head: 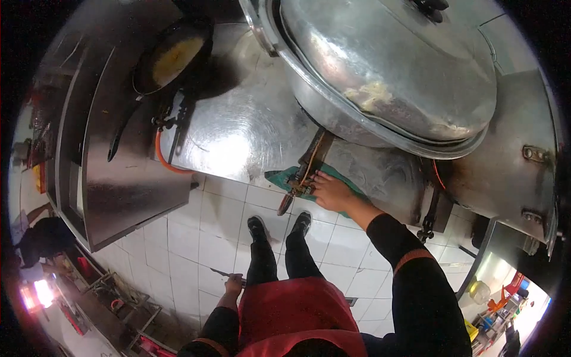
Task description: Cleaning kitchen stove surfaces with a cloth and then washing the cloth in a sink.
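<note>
My right hand [331,191] reaches to the gas valve [299,185] at the front edge of the steel counter [236,129], its fingers against the valve or the green cloth [345,178] beside it; which, I cannot tell. The cloth lies under the valve and burner pipe. My left hand [233,284] hangs low by my side, closed around a knife [219,272] with its blade pointing left. Behind the valve stands a large metal pot [339,116] covered with a domed metal lid [392,67].
A black frying pan [147,67] with yellowish liquid sits at the upper left, handle towards me. An orange hose [159,154] curves from another valve [163,122]. A further burner pipe [430,214] juts out at the right. A steel cabinet [129,187] stands left of the tiled floor [218,209].
</note>
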`<action>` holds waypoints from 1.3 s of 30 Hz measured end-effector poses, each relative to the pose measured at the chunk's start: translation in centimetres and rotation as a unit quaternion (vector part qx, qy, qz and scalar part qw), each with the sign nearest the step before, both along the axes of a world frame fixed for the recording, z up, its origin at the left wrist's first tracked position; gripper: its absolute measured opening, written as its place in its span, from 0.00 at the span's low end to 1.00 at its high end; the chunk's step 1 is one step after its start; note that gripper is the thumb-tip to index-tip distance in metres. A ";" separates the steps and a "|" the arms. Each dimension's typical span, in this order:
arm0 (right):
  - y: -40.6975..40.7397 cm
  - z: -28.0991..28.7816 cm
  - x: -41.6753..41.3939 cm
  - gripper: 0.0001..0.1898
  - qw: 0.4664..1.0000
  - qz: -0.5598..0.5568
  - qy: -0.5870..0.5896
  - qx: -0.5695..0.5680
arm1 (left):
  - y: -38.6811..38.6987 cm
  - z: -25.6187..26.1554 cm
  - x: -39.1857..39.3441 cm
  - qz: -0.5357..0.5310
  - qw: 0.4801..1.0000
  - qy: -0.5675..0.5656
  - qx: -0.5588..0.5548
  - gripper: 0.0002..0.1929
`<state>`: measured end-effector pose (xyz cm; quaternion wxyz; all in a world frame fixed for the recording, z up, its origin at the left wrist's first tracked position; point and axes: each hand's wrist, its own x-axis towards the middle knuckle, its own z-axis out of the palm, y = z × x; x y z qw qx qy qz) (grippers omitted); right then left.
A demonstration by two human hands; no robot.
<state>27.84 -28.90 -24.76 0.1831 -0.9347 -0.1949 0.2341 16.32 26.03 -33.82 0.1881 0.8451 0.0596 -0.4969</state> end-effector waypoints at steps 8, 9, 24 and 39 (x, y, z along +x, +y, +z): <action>-3.3 2.0 -6.3 0.34 0.997 -0.070 -0.025 0.009 | -2.2 1.7 0.3 -0.050 0.997 -0.054 -0.033 0.16; -3.6 1.4 -6.7 0.36 0.997 -0.075 -0.019 -0.023 | -2.9 1.8 0.8 -0.014 0.999 -0.028 -0.036 0.15; -4.0 0.7 -1.6 0.35 0.942 -0.301 -0.079 -0.129 | -2.8 2.8 -0.4 0.051 0.998 -0.045 -0.014 0.16; 0.6 1.4 0.7 0.29 0.994 -0.105 0.004 -0.033 | 1.3 1.8 -2.9 -0.002 0.999 -0.022 0.037 0.17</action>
